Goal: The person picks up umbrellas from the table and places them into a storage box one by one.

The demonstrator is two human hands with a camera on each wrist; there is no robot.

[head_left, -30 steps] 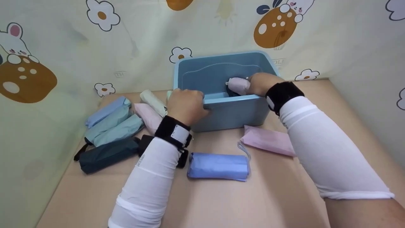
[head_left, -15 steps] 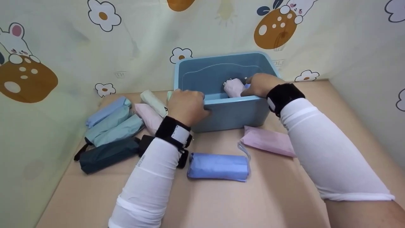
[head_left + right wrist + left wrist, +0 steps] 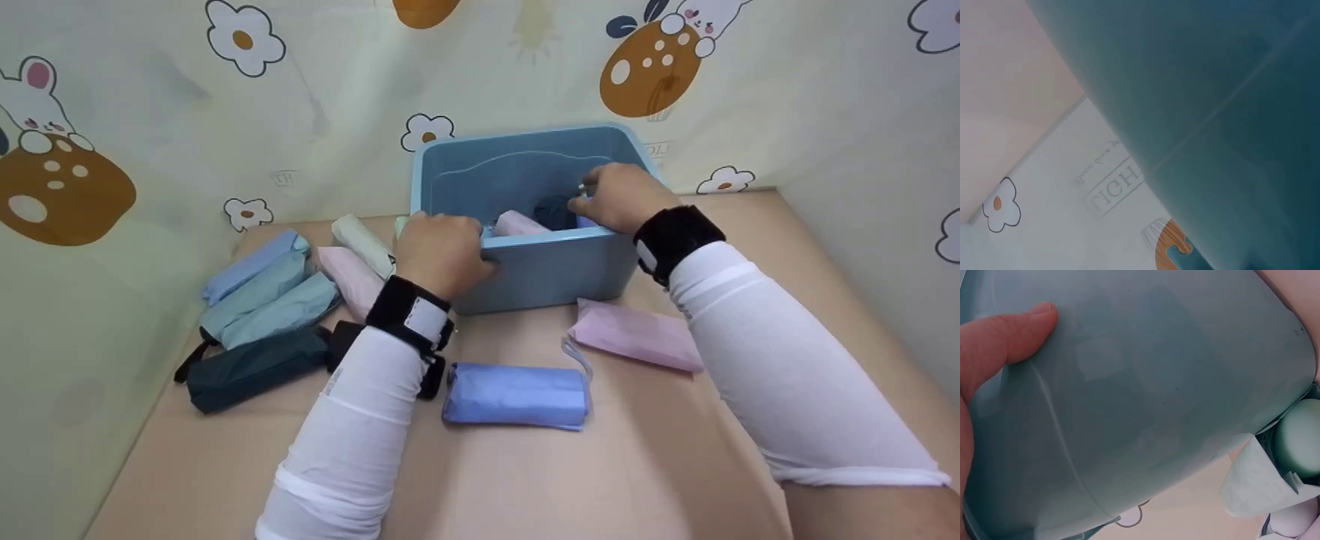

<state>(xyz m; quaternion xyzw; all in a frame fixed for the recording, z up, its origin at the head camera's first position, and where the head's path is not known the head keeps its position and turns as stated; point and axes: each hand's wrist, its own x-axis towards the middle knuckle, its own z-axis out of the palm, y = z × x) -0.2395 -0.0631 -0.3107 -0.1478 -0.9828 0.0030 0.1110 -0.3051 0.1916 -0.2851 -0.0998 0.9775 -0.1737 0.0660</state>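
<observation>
My left hand (image 3: 441, 253) grips the front left rim of a blue plastic bin (image 3: 547, 270). In the left wrist view its thumb (image 3: 1013, 336) presses the bin's outer wall. My right hand (image 3: 626, 196) reaches over the right side of the rim, thumb and fingers apart. Below those fingers, inside the bin, lie a dark folded umbrella (image 3: 553, 213) and a bit of a blue one (image 3: 587, 222). Left of them is a pale pink folded umbrella (image 3: 517, 223), partly hidden by the front wall. The right wrist view shows mostly bin wall (image 3: 1213, 140), with no fingers.
A blue folded umbrella (image 3: 517, 395) with a strap lies before the bin, a pink one (image 3: 637, 335) to its right. Several more, including a dark one (image 3: 255, 369) and a pale green one (image 3: 364, 244), lie at left. A patterned curtain (image 3: 345, 90) hangs behind.
The pale pink umbrella has left my right hand and shifted left inside the bin, uncovering the dark one. My right hand has risen slightly. The left hand keeps its grip on the rim.
</observation>
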